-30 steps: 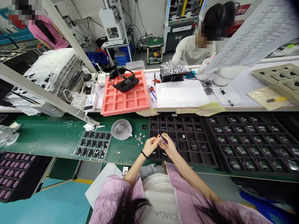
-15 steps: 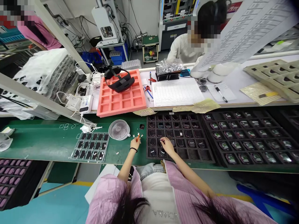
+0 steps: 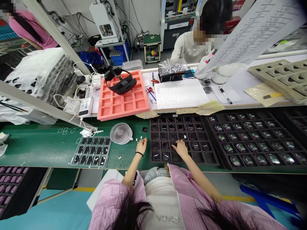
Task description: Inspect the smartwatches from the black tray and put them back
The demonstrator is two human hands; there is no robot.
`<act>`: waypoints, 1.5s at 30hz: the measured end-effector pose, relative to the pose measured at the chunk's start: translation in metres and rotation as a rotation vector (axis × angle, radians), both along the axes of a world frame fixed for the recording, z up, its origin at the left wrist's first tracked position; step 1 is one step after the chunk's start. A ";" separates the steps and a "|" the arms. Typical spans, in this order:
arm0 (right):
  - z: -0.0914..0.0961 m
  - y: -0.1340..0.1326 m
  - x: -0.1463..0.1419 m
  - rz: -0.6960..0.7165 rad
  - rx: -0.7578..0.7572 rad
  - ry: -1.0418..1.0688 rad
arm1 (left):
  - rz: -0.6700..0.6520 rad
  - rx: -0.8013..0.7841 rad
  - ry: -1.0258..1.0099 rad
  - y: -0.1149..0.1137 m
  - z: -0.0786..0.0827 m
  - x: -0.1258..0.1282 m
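Note:
My left hand (image 3: pixel 141 146) rests on the green mat beside a black compartment tray (image 3: pixel 213 158), fingers pinched on a small orange tool (image 3: pixel 145 139). Small white scraps (image 3: pixel 137 139) lie just beyond it. My right hand (image 3: pixel 181 148) reaches into the tray's middle rows, fingertips curled down on a small dark part (image 3: pixel 176 144) in a pocket; whether it grips the part I cannot make out. Several pockets hold dark, glossy parts.
A small white fan (image 3: pixel 121 133) stands left of my left hand, with a sheet of black squares (image 3: pixel 92 151) further left. A second black tray (image 3: pixel 251 140) of parts lies to the right. Behind are a pink foam tray (image 3: pixel 122 102), papers, and a person in white opposite.
My hands have separated. The left moved left to the mat with the orange tool; the right set a part into the tray, then shifted right to a middle pocket.

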State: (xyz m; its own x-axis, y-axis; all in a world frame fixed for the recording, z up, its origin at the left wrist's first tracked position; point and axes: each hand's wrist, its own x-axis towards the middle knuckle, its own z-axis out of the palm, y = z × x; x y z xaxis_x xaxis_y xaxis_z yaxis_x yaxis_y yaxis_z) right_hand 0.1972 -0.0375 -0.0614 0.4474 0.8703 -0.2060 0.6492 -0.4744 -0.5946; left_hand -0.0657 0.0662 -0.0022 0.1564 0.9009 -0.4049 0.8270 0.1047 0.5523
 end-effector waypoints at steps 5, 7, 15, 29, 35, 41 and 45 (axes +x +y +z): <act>0.001 -0.007 0.023 0.086 0.089 0.118 | -0.175 0.006 -0.037 -0.015 0.005 0.030; 0.004 -0.014 0.030 0.116 0.127 0.186 | -0.262 -0.009 -0.051 -0.022 0.004 0.049; 0.016 -0.019 0.030 0.054 0.196 0.406 | -0.434 -0.083 -0.015 -0.028 -0.003 0.086; 0.088 0.000 -0.011 -0.137 0.372 1.178 | -0.331 -0.159 -0.662 -0.049 0.056 0.099; 0.125 0.016 -0.028 -0.245 0.427 1.447 | -0.296 -0.227 -0.809 -0.053 0.079 0.102; 0.141 0.020 -0.033 -0.295 0.481 1.439 | -0.282 -0.156 -0.776 -0.056 0.086 0.102; 0.145 0.020 -0.035 -0.316 0.499 1.411 | -0.257 -0.141 -0.787 -0.057 0.087 0.101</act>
State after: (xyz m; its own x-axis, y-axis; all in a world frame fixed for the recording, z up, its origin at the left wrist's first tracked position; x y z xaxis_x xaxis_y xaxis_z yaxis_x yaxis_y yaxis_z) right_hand 0.1622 -0.0178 0.0835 0.3181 0.8876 -0.3332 -0.6517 -0.0506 -0.7568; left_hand 0.0356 0.0091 0.0849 0.6338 0.7478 -0.1977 0.2132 0.0768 0.9740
